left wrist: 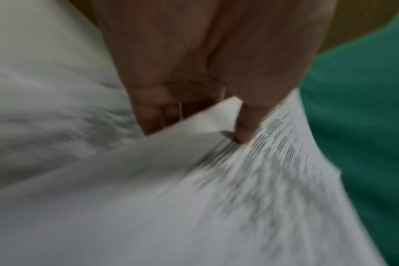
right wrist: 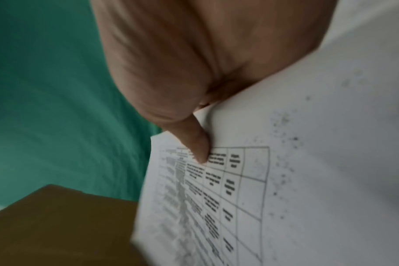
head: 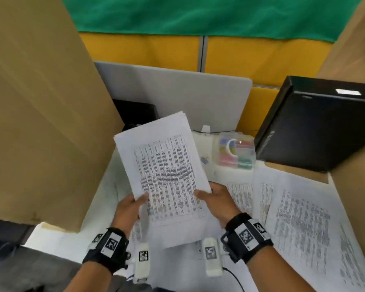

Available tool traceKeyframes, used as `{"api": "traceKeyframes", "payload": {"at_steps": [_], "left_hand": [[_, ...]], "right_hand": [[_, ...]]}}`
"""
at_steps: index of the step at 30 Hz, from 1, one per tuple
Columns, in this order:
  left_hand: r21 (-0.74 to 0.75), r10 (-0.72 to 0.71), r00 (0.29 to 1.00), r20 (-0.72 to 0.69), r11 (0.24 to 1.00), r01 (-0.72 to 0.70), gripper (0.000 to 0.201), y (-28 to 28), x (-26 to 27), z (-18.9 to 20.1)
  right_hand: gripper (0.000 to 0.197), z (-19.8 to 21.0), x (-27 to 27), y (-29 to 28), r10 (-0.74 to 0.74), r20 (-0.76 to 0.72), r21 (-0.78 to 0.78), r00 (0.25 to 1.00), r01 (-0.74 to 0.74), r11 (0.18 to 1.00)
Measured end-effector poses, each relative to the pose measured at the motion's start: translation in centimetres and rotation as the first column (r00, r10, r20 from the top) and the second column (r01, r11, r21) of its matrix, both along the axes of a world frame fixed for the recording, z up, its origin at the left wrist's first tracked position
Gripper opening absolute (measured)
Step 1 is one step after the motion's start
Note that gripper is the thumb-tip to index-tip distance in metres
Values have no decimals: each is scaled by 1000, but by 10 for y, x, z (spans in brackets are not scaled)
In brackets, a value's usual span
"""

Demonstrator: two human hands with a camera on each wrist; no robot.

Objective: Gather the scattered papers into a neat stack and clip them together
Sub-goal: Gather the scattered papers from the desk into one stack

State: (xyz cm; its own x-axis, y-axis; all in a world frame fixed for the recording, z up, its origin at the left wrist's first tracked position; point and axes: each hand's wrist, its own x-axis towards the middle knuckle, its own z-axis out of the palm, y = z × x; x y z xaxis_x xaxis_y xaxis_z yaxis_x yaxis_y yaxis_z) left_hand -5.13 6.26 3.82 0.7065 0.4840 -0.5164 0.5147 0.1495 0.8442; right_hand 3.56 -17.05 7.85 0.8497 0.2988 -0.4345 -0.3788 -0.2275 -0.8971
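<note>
The stack of papers (head: 164, 171) is lifted above the desk (head: 105, 199), tilted, and both hands hold it at its near end; its sheets are not yet even, because edges show behind the top page at the far end. The left hand (head: 129, 209) pinches the left side, with the thumb (left wrist: 246, 122) on the printed top page and the other fingers underneath. The right hand (head: 217, 203) grips the right side in the same way, its thumb (right wrist: 194, 144) pressed on the printed table. More loose sheets (head: 299, 218) lie spread on the desk at the right, so I judge that the gathering step is only partly done. The next move probably calls for putting the remaining sheets onto the stack, then tapping the edges on the desk to make them even. A clear plastic box (head: 235, 151) with colored things inside stands near, behind the papers; perhaps it holds the clips, but I cannot tell this surely
</note>
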Motion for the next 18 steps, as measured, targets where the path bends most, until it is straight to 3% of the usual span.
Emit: {"api": "traceKeyframes", "payload": {"at_steps": [2,4,6,9,10,13,16,18], "left_hand": [[181,46,991,-127,983,-22,43,19,-20,-31],[368,73,963,-261,929,29,40,31,-33,-48],[418,70,938,-340,904,84,37,37,-41,-54],[442,25,912,-409,880,174,39,38,-43,-53],[452,22,907,-420,872,189,40,38,-41,-54],[349,46,904,-424,930,117,56,43,-38,-64],[242,-14,938,-346,965,103,81,68,-33,-118],[174,-53,953,-298,979,108,55,65,-28,-86]], "right_hand": [[16,-18,-4,24,-2,-84,-48,996,-2,999],[12,-46,-9,44,34,-160,-167,986,-61,984],[22,-77,-15,62,90,-217,-329,972,-160,931],[57,-135,-21,81,87,-216,-519,973,-189,834],[58,-147,-22,85,69,-201,-539,977,-169,825],[53,-127,-32,94,25,-150,-531,988,-102,841],[75,-100,-37,98,-103,-212,-452,972,-3,892],[71,-98,-35,97,-168,-290,-372,942,51,927]]}}
